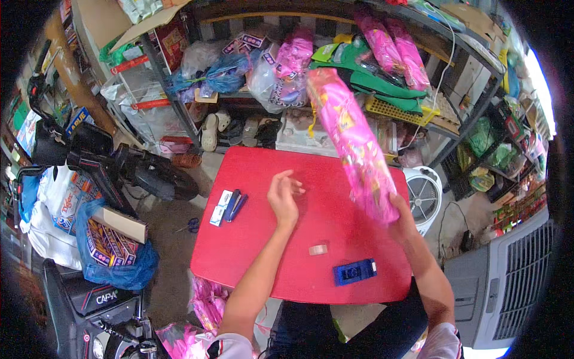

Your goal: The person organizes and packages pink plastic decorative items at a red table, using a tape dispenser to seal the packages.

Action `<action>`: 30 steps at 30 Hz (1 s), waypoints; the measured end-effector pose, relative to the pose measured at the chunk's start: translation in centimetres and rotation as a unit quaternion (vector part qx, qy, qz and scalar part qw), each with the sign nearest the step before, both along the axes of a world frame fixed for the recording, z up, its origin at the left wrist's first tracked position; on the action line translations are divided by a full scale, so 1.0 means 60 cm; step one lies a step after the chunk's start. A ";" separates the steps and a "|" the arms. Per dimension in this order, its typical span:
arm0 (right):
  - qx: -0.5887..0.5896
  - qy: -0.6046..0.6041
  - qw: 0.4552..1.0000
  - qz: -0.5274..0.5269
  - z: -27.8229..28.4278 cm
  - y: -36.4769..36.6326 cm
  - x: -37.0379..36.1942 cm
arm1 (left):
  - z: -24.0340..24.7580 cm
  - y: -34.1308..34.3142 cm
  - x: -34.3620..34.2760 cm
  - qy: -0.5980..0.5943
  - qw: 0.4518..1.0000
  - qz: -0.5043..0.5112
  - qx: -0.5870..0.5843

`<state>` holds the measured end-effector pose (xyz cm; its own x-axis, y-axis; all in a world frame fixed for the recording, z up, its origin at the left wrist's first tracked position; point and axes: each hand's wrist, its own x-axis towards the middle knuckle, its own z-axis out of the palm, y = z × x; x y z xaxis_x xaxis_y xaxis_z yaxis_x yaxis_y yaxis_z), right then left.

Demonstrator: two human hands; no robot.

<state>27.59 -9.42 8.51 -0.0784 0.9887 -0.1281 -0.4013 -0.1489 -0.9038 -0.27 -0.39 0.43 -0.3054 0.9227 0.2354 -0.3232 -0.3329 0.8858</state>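
Observation:
My right hand (404, 216) grips the lower end of a long pink plastic-wrapped package (351, 140), which tilts up and away to the left over the far right of the red table (263, 263). My left hand (283, 194) is above the middle of the tabletop, fingers loosely bent and apart, with nothing in it. Left of it lie a dark blue stapler (237, 207) and a small white-and-blue box (220, 207). A small roll of pale tape (318, 249) and a flat dark blue case (355, 273) rest nearer to me.
Behind the table stands a metal shelf holding several pink packages (382, 45), bags and a green jacket (373, 87), with shoes (212, 128) below. A motorbike (89, 281) is on the left. A white round fan (422, 200) and grey air cooler (508, 281) are right. Scissors (190, 225) lie on the floor.

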 end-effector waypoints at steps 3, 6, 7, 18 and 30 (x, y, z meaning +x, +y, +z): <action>0.036 -0.029 0.998 -0.037 0.043 0.091 -0.024 | 0.003 -0.001 0.011 -0.003 1.000 -0.002 0.000; 0.014 -0.043 0.997 -0.060 0.112 0.205 -0.101 | -0.007 0.000 -0.012 0.006 1.000 -0.023 -0.013; 0.052 -0.049 0.996 -0.050 0.122 0.260 -0.089 | -0.001 0.002 0.001 -0.002 0.999 -0.033 -0.009; 0.054 -0.127 0.973 -0.184 0.172 0.671 -0.155 | -0.002 -0.004 0.017 0.063 0.997 -0.045 -0.002; 0.114 -0.007 0.959 -0.260 0.191 0.802 -0.218 | -0.003 -0.008 0.006 0.189 0.980 -0.055 -0.007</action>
